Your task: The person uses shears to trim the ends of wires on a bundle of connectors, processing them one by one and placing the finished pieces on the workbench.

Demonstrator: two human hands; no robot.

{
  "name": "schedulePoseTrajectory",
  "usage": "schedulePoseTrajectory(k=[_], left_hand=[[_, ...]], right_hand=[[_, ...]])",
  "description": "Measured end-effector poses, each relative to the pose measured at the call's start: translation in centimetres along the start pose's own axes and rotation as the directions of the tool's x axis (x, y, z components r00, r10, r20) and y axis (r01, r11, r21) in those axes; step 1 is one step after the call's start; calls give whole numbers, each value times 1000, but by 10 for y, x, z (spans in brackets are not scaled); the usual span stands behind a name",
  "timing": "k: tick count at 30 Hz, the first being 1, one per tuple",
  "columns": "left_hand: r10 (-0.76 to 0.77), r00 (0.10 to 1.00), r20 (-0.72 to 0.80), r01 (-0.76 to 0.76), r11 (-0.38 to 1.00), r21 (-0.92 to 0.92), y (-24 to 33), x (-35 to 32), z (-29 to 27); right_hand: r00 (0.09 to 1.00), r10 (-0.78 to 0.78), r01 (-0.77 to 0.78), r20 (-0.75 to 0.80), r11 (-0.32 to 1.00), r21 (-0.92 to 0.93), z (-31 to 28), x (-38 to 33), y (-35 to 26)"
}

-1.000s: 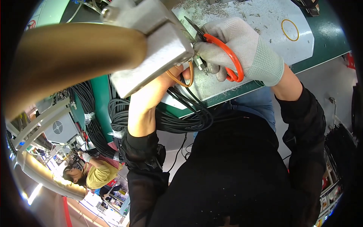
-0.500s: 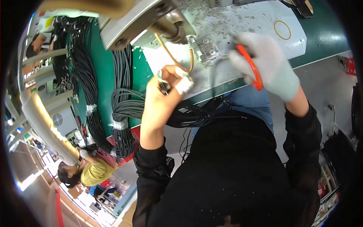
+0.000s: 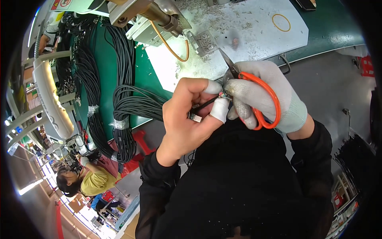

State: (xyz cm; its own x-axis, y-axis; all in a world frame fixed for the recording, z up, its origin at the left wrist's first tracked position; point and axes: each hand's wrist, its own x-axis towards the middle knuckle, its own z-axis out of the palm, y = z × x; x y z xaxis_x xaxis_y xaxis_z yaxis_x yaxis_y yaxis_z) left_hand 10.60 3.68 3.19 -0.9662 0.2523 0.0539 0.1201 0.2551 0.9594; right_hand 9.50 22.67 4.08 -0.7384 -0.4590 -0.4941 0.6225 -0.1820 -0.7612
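Observation:
My left hand (image 3: pixel 181 119) is bare but for white coverings on the thumb and index fingertips. It pinches a thin black cable (image 3: pixel 208 104) close to its end, where small coloured wires (image 3: pixel 223 95) show. Small metal connector ends (image 3: pixel 195 117) lie in the palm. My right hand (image 3: pixel 280 85), in a white glove with greyed fingertips, has orange-handled scissors (image 3: pixel 275 100) hooked in it, the blades pointing up and left. Its thumb and index finger meet the wire end at the left fingertips. The exact grip there is hidden.
Beyond my hands stands a metal press (image 3: pixel 159 20) with a yellow tube over a metal plate (image 3: pixel 254 28) littered with clippings. A small metal block (image 3: pixel 203 43) sits there, near a yellow ring (image 3: pixel 281 23). Bundled black cables (image 3: pixel 125 59) lie left. A person in yellow (image 3: pixel 95 181) works farther off.
My right hand has come left and down from the plate with the scissors, and its fingers now meet my left fingertips at the cable end. The view has shifted slightly.

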Motion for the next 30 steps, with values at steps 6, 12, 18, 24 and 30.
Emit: schedulePoseTrajectory(k=[6, 12, 18, 24, 30], left_hand=[[-97, 987, -132, 58, 960, -275, 5, 1, 2], [-20, 992, -124, 0, 987, -158, 2, 2, 7], [466, 885, -12, -432, 829, 354, -6, 3, 8], [50, 999, 2, -50, 999, -13, 0, 8, -1], [-107, 993, -45, 102, 989, -104, -2, 12, 4]], right_hand=[[615, -785, 402, -75, 394, -827, 15, 8, 26], [629, -762, 328, 151, 84, -941, 12, -3, 33], [822, -570, 390, 9, 551, -738, 15, -12, 22], [755, -655, 462, 38, 490, -739, 13, -5, 27], [582, -807, 374, 104, 151, -915, 6, 12, 36]])
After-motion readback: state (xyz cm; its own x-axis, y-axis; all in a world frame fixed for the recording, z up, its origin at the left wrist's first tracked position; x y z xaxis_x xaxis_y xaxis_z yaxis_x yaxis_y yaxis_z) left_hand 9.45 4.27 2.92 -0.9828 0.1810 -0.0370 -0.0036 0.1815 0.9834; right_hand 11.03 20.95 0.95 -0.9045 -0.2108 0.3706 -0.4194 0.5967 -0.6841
